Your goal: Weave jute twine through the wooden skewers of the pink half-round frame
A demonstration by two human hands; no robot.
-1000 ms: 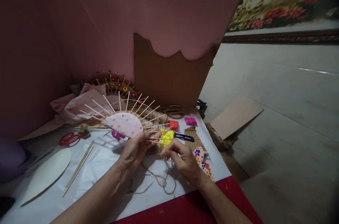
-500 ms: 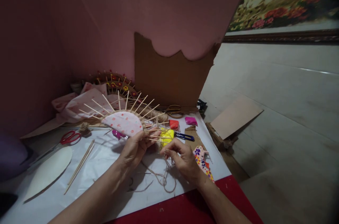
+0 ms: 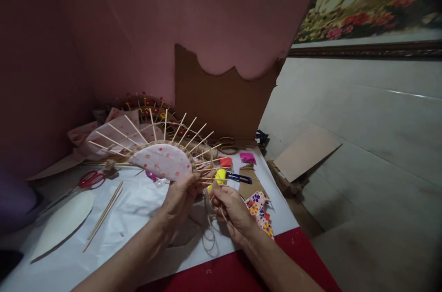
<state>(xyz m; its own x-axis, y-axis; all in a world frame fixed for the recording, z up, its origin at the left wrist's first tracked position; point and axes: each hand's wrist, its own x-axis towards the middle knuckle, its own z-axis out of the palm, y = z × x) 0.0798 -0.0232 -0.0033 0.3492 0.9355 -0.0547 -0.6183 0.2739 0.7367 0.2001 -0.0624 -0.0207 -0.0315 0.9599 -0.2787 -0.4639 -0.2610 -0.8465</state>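
Note:
My left hand [image 3: 180,197] grips the lower right edge of a half-round piece covered in pink dotted fabric [image 3: 159,162], with several thin wooden sticks [image 3: 179,130] fanning out from its curved rim. It is held up off the white sheet [image 3: 131,218]. Right beside it, my right hand [image 3: 230,207] pinches a strand of brown twine [image 3: 210,232] close to the lowest sticks; the loose twine hangs in loops down to the sheet.
On the sheet lie red scissors [image 3: 89,178], loose sticks [image 3: 103,214], a white leaf-shaped cutout [image 3: 62,223], a blue-handled snipper [image 3: 239,178], yellow, red and magenta packets [image 3: 248,157] and flowered fabric [image 3: 258,211]. A cardboard and pink panel [image 3: 221,94] stands behind. A second stick fan [image 3: 148,108] rests at the back.
Both hands have lifted the stick fan slightly and tilted it toward me. My right hand has moved in closer to the left, pulling the twine up off the sheet.

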